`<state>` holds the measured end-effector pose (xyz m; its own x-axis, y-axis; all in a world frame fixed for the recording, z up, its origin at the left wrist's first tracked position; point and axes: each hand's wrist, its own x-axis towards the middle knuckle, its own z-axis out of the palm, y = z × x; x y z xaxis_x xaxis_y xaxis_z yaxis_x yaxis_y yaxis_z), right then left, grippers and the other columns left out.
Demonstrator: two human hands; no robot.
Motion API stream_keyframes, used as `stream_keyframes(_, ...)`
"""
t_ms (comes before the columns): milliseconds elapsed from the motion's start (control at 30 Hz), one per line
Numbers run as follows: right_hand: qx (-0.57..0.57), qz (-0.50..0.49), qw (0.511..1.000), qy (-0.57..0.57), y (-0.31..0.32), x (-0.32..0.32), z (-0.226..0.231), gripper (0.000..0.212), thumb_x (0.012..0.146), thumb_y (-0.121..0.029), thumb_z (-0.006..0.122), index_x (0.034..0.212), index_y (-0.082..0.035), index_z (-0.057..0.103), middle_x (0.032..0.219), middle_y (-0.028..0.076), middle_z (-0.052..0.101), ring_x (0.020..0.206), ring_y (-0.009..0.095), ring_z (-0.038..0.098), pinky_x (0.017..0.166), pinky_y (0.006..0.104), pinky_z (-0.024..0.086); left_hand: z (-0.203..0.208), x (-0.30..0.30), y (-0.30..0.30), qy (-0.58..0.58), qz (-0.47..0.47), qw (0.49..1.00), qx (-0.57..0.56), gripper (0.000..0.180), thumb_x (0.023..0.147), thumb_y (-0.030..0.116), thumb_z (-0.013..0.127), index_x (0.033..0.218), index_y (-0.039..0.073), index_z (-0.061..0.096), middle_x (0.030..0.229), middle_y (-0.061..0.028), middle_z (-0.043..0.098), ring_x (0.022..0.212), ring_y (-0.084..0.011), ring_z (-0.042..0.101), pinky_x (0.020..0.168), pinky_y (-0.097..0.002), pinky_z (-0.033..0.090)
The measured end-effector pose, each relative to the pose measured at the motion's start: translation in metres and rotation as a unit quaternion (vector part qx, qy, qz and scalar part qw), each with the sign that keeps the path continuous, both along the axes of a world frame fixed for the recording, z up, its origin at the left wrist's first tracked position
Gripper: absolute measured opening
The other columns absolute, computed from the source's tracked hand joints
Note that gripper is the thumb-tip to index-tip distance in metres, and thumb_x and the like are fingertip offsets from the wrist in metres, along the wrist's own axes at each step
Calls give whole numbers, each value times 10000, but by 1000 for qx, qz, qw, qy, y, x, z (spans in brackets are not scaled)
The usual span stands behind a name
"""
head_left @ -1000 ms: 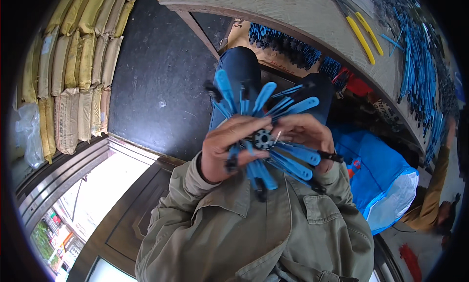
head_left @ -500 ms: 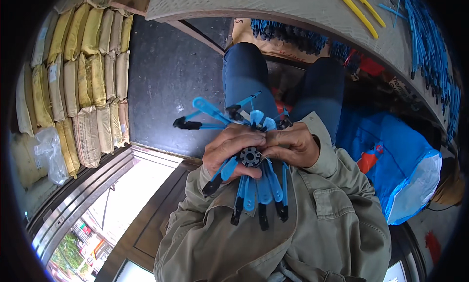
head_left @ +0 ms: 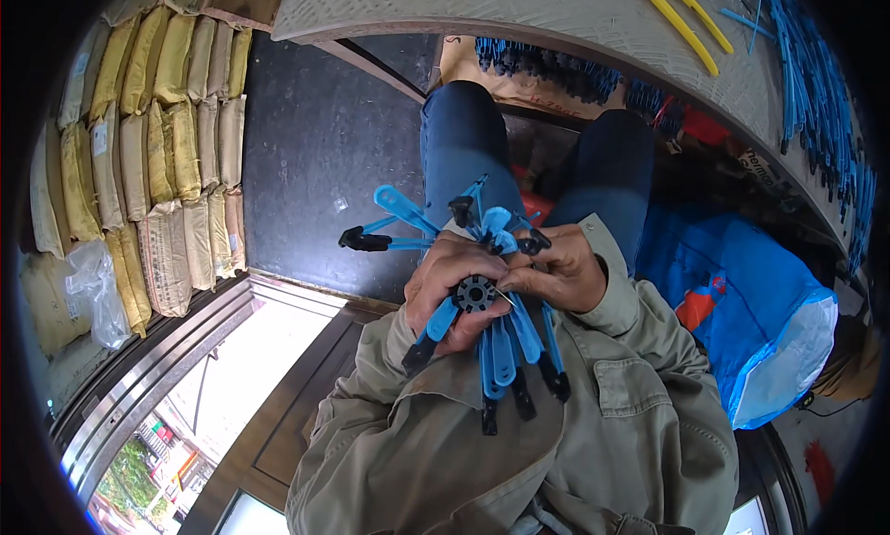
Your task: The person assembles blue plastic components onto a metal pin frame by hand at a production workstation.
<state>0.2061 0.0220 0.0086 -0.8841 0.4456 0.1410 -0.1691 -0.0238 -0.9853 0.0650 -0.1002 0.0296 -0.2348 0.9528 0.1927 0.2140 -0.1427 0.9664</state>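
Note:
My left hand is closed around an assembly with a round black slotted hub. Blue arms with black tips fan out from it; several hang down over my lap, and one blue loop-shaped arm juts up to the left. My right hand presses close on the hub's right side, its thumb and fingers pinched together. A thin pale wire shows between its fingertips and the hub; its far end is hidden. The hands cover the middle of the assembly.
A bench curves across the top, bearing yellow-handled pliers and a heap of blue rods. More black-and-blue pieces fill a cardboard box under it. A blue bag stands at my right; stacked sacks stand left.
My left hand has shifted slightly right, and the assembly has turned, its hanging blue arms swinging to the right. My right hand keeps close to the hub.

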Motion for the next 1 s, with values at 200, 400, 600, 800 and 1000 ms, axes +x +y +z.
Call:
stream_keyframes(200,-66,7,996,-63,22,-3,2,102,760,-90,698,786,-3,651,695,92,619,594,176,591,538,268,443,-2,-2,24,54,-4,996,78,274,803,94,657,1007,-1,500,917,-127,602,885,-194,579,785,-296,452)
stream_keyframes(400,313,-242,908,-135,126,23,39,103,830,-83,598,813,19,600,823,121,645,772,204,628,729,283,480,-25,5,28,-59,148,986,39,248,736,29,708,941,15,570,794,-63,613,662,-120,577,601,-255,465)
stream_keyframes(600,598,-364,669,-250,201,23,43,209,805,-213,633,779,-44,512,916,116,584,789,313,558,674,347,460,-6,7,45,-32,150,988,-25,216,735,-51,671,926,-19,576,801,-74,614,704,-109,583,634,-241,469)
stream_keyframes(800,591,-335,693,-241,214,22,34,246,858,-290,576,850,-49,525,859,67,569,697,202,541,613,306,435,7,-1,46,-110,-7,992,-56,273,690,-29,732,927,-18,598,773,-67,609,673,-106,568,597,-227,441)
stream_keyframes(1000,267,-143,944,-127,99,54,50,167,841,-11,540,1000,-3,589,927,96,559,738,139,552,701,248,459,4,-12,39,-91,-34,994,-50,296,688,29,759,944,4,613,754,-48,601,671,-104,565,600,-238,442)
